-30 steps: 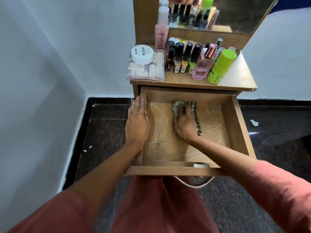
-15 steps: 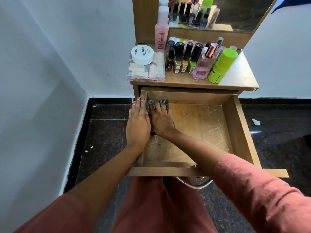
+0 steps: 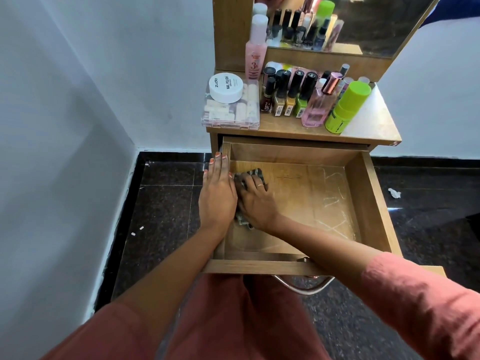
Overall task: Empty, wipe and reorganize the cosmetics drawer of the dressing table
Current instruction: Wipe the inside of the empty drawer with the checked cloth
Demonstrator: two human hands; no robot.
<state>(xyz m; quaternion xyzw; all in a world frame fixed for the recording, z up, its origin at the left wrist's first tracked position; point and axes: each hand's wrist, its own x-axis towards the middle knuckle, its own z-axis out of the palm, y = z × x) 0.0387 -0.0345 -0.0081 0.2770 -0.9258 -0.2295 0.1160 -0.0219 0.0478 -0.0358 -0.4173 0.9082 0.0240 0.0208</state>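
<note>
Wood-grain laminate lines the pulled-out drawer [image 3: 368,203] in the middle of the frame. It holds nothing but the dark checked cloth [image 3: 255,174], bunched in the upper left corner of the drawer floor. My right hand [image 3: 255,203] lies on top of that cloth. Its grip is pressed together, fingers side by side and bearing down rather than pinching, as far as I can make out. My left hand [image 3: 218,193] rests along the drawer's left wall, its grip flat with straight fingers, just beside the right hand. The cosmetics stand above on the tabletop [image 3: 371,123]: a row of black-capped nail polish bottles [image 3: 288,97], a lime-green cylindrical bottle [image 3: 348,107], and a white round jar [image 3: 226,87] on a clear plastic box [image 3: 231,115].

I judge the wiping to be under way and unfinished, since pale chalky scribbles [image 3: 335,201] show on the right half of the drawer floor. To do it well I would hold the cloth flat under the palm and work the corner and the seam along the left wall first. Then I would sweep in overlapping passes toward the right, leaning harder on those marks. The left hand should brace the wall so the drawer does not slide. The near strip under my forearm is hidden, so it wants checking too.
</note>
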